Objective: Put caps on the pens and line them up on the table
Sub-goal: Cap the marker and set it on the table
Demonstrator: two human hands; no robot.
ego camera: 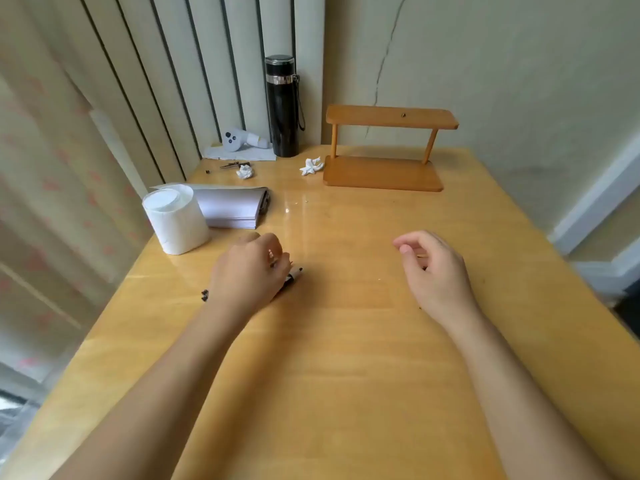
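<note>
My left hand rests on the wooden table, curled over pens whose white and black ends poke out on its right side. Most of the pens are hidden under the hand. Two small black pen caps lie on the table just left of my left wrist. My right hand hovers over the table to the right, fingers loosely curled and apart; a small dark bit shows by its palm, too small to tell.
A toilet paper roll and a stack of paper sit at the left. A black flask, a white controller, crumpled tissues and a small wooden shelf stand at the back.
</note>
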